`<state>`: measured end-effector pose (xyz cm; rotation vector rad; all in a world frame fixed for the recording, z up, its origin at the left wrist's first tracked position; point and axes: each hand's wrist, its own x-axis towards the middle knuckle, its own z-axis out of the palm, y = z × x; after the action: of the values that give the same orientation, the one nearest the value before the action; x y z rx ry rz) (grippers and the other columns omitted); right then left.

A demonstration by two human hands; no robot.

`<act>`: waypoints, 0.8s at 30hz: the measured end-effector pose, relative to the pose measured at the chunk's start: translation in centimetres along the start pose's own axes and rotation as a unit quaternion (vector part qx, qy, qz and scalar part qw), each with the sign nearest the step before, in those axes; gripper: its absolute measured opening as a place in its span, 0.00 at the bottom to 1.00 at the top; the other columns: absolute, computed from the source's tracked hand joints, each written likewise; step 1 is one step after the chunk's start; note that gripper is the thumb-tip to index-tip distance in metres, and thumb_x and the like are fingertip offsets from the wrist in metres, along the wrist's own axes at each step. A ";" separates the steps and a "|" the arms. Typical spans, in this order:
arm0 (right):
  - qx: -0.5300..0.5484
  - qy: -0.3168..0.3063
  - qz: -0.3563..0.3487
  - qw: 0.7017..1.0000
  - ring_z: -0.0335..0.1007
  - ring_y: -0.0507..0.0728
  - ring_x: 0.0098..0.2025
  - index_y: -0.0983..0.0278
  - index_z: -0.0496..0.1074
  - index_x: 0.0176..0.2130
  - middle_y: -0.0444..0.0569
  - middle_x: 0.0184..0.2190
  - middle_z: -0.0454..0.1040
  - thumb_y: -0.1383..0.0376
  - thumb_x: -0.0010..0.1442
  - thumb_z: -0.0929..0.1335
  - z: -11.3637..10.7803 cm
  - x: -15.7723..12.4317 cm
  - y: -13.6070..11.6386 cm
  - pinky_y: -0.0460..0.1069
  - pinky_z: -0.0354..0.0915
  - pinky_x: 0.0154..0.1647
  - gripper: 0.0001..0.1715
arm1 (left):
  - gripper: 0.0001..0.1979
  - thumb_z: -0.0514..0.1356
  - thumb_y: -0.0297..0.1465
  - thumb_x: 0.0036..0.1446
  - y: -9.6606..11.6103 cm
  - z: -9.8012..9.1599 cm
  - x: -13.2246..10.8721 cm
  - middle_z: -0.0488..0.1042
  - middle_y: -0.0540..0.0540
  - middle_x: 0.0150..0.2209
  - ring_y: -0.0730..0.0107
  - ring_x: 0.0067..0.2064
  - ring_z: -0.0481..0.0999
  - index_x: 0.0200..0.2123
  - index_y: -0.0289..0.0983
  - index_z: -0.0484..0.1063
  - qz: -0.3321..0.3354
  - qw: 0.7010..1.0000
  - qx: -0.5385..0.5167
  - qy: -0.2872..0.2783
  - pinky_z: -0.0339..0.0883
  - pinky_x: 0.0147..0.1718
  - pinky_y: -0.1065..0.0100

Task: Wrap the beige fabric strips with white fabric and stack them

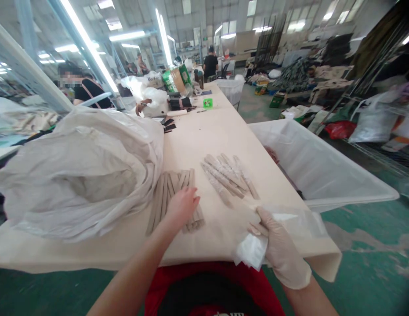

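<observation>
My bare left hand (182, 205) rests on a row of flat beige strips (168, 195) lying side by side on the long beige table (211, 131); its fingers curl down onto them. My right hand (280, 250), in a pale glove, pinches a clear plastic bag (290, 221) at the table's near edge, with a white piece (252, 250) hanging below it. Between and beyond the hands lies a second bunch of wrapped beige strips (229, 177), fanned out and untouched.
A big crumpled white sack (82, 171) fills the table's left side. A white plastic bin (316, 166) stands at the right of the table. Farther up lie black items, a green box (208, 103) and bags. One person sits at left, another stands far back.
</observation>
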<state>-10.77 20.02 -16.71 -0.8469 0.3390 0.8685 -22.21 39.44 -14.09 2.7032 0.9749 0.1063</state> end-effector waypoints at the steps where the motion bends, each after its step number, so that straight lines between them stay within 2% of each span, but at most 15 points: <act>1: 0.002 0.027 0.011 1.000 0.62 0.50 0.13 0.63 0.67 0.26 0.39 0.16 0.68 0.66 0.43 0.75 0.2 0.2 -0.2 0.44 0.63 0.11 0.14 | 0.15 0.49 0.35 0.58 -1.7 0.0 0.7 0.71 0.38 0.46 0.58 0.47 0.70 0.45 0.35 0.68 -0.057 0.997 0.060 0.001 0.61 0.44 0.64; 3: 0.000 0.073 0.027 0.997 0.65 0.51 0.15 0.63 0.67 0.26 0.41 0.17 0.69 0.63 0.47 0.73 0.6 0.5 -0.3 0.45 0.65 0.13 0.11 | 0.16 0.50 0.35 0.57 -4.5 0.4 1.8 0.71 0.33 0.45 0.54 0.46 0.71 0.43 0.31 0.68 -0.097 0.992 0.082 -0.003 0.62 0.42 0.62; 5: 0.007 0.044 0.015 0.999 0.65 0.50 0.16 0.64 0.68 0.26 0.41 0.18 0.70 0.62 0.48 0.73 1.0 0.8 -0.4 0.44 0.65 0.14 0.11 | 0.17 0.49 0.36 0.58 -6.2 1.0 2.6 0.73 0.34 0.43 0.54 0.44 0.72 0.43 0.31 0.68 -0.110 0.991 0.078 -0.012 0.62 0.41 0.62; 8: 0.007 -0.048 0.010 0.999 0.60 0.47 0.13 0.66 0.68 0.24 0.39 0.15 0.68 0.62 0.44 0.75 1.4 1.3 -0.8 0.41 0.61 0.13 0.14 | 0.17 0.47 0.36 0.58 -7.3 1.8 3.3 0.74 0.36 0.43 0.55 0.43 0.73 0.43 0.33 0.68 -0.115 0.991 0.068 -0.024 0.63 0.38 0.63; 12: 0.045 -0.058 0.002 0.997 0.56 0.45 0.12 0.65 0.65 0.22 0.37 0.13 0.65 0.64 0.40 0.77 1.4 1.7 -1.7 0.41 0.59 0.12 0.18 | 0.18 0.44 0.35 0.59 -7.3 1.6 3.3 0.74 0.35 0.41 0.53 0.41 0.74 0.41 0.33 0.68 -0.128 0.989 0.064 -0.034 0.63 0.37 0.62; 15: 0.070 -0.084 -0.018 0.994 0.50 0.43 0.11 0.64 0.61 0.20 0.33 0.11 0.58 0.63 0.42 0.76 1.5 2.1 -2.0 0.40 0.55 0.11 0.21 | 0.19 0.42 0.35 0.59 -5.5 0.4 2.2 0.73 0.36 0.42 0.53 0.44 0.72 0.42 0.33 0.67 -0.098 0.994 0.045 0.029 0.63 0.41 0.60; 17: 0.057 -0.078 -0.023 0.995 0.53 0.44 0.13 0.64 0.62 0.21 0.35 0.12 0.60 0.62 0.44 0.75 1.5 2.3 -2.0 0.40 0.57 0.13 0.18 | 0.18 0.44 0.36 0.60 -3.4 -0.5 0.7 0.72 0.39 0.44 0.56 0.45 0.71 0.43 0.34 0.67 -0.031 0.996 -0.031 0.072 0.62 0.44 0.63; 18: 0.045 -0.068 -0.029 0.996 0.56 0.45 0.14 0.65 0.64 0.22 0.36 0.14 0.62 0.62 0.45 0.75 1.5 2.3 -1.9 0.41 0.58 0.13 0.17 | 0.17 0.45 0.38 0.59 -2.1 -0.8 -0.2 0.72 0.41 0.42 0.59 0.44 0.71 0.42 0.36 0.67 0.005 0.994 -0.091 0.058 0.62 0.43 0.65; 20: 0.016 -0.053 -0.047 0.997 0.58 0.46 0.16 0.65 0.67 0.25 0.39 0.17 0.66 0.63 0.45 0.74 1.5 2.3 -1.7 0.41 0.59 0.14 0.13 | 0.15 0.46 0.39 0.60 0.4 -1.3 -1.8 0.73 0.47 0.34 0.65 0.37 0.72 0.39 0.38 0.68 0.052 0.977 -0.205 -0.022 0.63 0.36 0.69; 22: -0.002 -0.055 -0.063 0.996 0.58 0.45 0.16 0.66 0.69 0.25 0.39 0.18 0.68 0.64 0.44 0.75 1.5 2.3 -1.6 0.41 0.58 0.14 0.12 | 0.14 0.48 0.39 0.59 2.3 -1.4 -3.1 0.72 0.49 0.30 0.68 0.32 0.70 0.37 0.38 0.68 0.063 0.959 -0.264 -0.077 0.61 0.31 0.71; 24: 0.005 -0.084 -0.054 0.995 0.54 0.44 0.15 0.66 0.67 0.23 0.38 0.16 0.65 0.64 0.43 0.75 1.3 2.4 -1.7 0.41 0.56 0.14 0.13 | 0.13 0.49 0.37 0.59 3.6 -1.4 -4.0 0.71 0.50 0.29 0.69 0.31 0.70 0.35 0.37 0.69 0.064 0.950 -0.288 -0.106 0.60 0.30 0.71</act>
<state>-8.08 21.67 -16.38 -0.7695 0.1480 0.8301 -23.26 34.57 -11.69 2.1779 0.5872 0.1024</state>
